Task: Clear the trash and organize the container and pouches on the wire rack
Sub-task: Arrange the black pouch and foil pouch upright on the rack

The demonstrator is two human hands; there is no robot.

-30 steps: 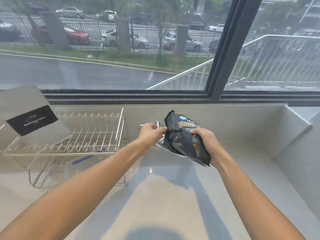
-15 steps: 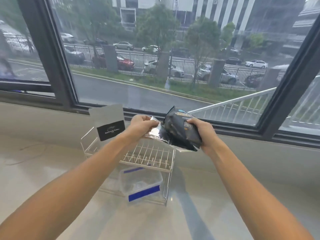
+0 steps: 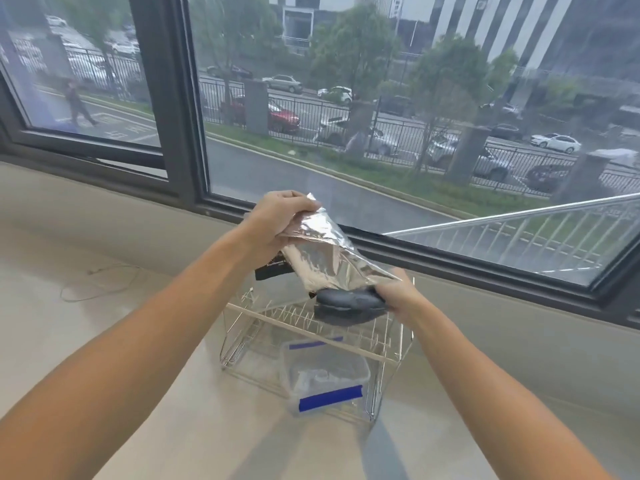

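A two-tier wire rack (image 3: 242,308) stands on the pale counter under the window. A clear plastic container with blue clips (image 3: 325,379) sits on its lower tier. My left hand (image 3: 277,220) pinches the top edge of a silver foil pouch (image 3: 322,254) and holds it up above the rack. My right hand (image 3: 398,296) grips a dark pouch (image 3: 349,303) and holds it down on the rack's upper tier, right side. A black-labelled card or pouch (image 3: 272,270) shows behind the foil, mostly hidden.
The dark window frame (image 3: 180,133) and sill run just behind the rack. A thin wire (image 3: 90,282) lies on the counter (image 3: 69,254) to the left.
The two pouches have come apart: my left hand lifted the foil pouch up, my right hand lowered the dark pouch onto the rack's top tier. The view shifted so the rack sits centred.
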